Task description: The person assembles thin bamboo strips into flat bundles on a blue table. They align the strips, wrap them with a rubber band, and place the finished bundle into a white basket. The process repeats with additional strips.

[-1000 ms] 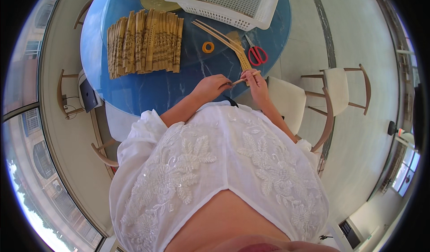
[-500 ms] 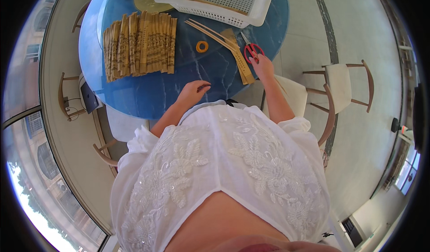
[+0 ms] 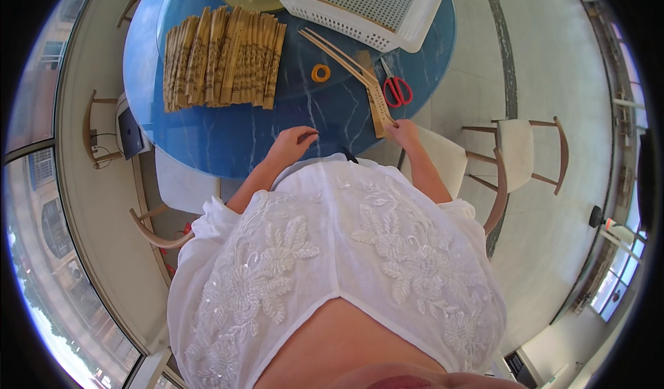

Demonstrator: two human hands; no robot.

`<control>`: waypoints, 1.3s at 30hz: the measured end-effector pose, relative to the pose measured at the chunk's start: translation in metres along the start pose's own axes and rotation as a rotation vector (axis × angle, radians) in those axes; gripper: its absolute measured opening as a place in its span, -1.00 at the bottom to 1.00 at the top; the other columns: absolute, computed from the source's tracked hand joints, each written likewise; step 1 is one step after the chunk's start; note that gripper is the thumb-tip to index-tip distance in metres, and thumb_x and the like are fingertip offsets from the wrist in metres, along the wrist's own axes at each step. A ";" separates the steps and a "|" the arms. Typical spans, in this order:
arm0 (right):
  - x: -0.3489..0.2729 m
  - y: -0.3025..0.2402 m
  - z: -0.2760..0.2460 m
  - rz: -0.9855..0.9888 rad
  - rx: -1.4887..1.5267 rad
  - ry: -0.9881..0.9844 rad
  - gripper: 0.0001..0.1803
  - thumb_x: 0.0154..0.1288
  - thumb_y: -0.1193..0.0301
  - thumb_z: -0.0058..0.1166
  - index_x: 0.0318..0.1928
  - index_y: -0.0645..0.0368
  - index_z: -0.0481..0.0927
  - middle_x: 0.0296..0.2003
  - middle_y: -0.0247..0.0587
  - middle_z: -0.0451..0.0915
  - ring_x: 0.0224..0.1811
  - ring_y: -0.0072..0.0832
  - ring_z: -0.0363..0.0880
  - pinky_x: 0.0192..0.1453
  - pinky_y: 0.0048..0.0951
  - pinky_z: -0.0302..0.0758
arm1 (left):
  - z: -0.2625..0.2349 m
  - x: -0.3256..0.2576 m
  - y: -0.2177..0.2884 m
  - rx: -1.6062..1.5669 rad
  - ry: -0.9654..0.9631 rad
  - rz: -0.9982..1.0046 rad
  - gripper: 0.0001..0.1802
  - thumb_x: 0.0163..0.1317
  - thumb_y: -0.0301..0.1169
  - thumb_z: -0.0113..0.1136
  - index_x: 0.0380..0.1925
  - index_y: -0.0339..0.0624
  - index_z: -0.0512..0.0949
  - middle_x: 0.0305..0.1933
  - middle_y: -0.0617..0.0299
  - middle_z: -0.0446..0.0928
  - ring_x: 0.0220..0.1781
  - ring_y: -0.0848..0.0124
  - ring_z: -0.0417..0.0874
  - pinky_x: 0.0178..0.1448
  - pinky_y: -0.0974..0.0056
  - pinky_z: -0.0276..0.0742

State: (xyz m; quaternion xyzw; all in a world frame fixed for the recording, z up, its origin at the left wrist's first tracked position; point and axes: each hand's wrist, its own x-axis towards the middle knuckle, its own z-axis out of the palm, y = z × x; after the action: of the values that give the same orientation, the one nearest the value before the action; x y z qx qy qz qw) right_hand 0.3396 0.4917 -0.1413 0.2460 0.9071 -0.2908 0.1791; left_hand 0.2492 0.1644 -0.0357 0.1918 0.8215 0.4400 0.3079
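My right hand is closed on the near end of a perforated wooden fan frame, at the table's near edge. Its thin pale sticks reach away to the far left. A flat wooden strip lies partly beneath it. Just right of the frame are red-handled scissors, untouched. Over the near edge of the table, my left hand has its fingers curled and thumb close to them; whatever they may hold is hidden. A roll of yellow-orange tape lies between the sticks and a row of patterned wooden fan frames.
A white perforated basket stands at the far side of the round blue marbled table. Pale chairs with wooden frames stand around it, one close on my right. A dark laptop rests on a chair at the left.
My right hand has moved from the scissors' handles toward me and now grips the fan frame's near end. The scissors stay on the table. My left hand has hardly moved; the view has shifted slightly.
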 end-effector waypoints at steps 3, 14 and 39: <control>-0.005 0.000 -0.004 -0.017 -0.012 -0.076 -0.63 0.15 0.13 0.08 -0.34 0.22 0.64 -0.36 0.05 0.62 -0.27 -0.04 0.58 -0.17 -0.14 0.48 | 0.002 0.001 -0.002 -0.030 -0.025 0.005 -0.76 0.23 -0.38 0.17 -0.15 -0.26 0.60 -0.32 0.13 0.63 -0.37 0.43 0.61 -0.23 0.38 0.50; -0.055 -0.031 -0.042 0.090 0.176 0.330 -0.75 0.25 0.24 0.00 -0.30 0.15 0.61 -0.43 0.00 0.60 -0.35 0.00 0.57 -0.27 -0.14 0.46 | 0.003 0.001 -0.007 -0.010 -0.093 0.039 -0.76 0.24 -0.38 0.16 -0.15 -0.25 0.60 -0.33 0.14 0.63 -0.37 0.43 0.60 -0.22 0.37 0.51; -0.147 -0.243 -0.121 -0.544 0.514 -0.091 -0.80 0.14 0.50 0.21 -0.17 0.12 0.61 -0.36 -0.38 0.56 -0.44 -0.70 0.38 -0.40 -0.65 0.30 | -0.069 -0.071 0.076 -0.168 0.121 0.346 -0.51 0.14 -0.46 0.27 0.11 -0.18 0.45 -0.28 0.12 0.52 -0.35 0.35 0.52 -0.22 0.34 0.48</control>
State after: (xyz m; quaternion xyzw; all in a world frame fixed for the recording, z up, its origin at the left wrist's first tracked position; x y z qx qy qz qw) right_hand 0.3031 0.3429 0.1267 0.0196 0.8277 -0.5567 0.0680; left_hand 0.2587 0.1218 0.0810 0.2771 0.7537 0.5640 0.1926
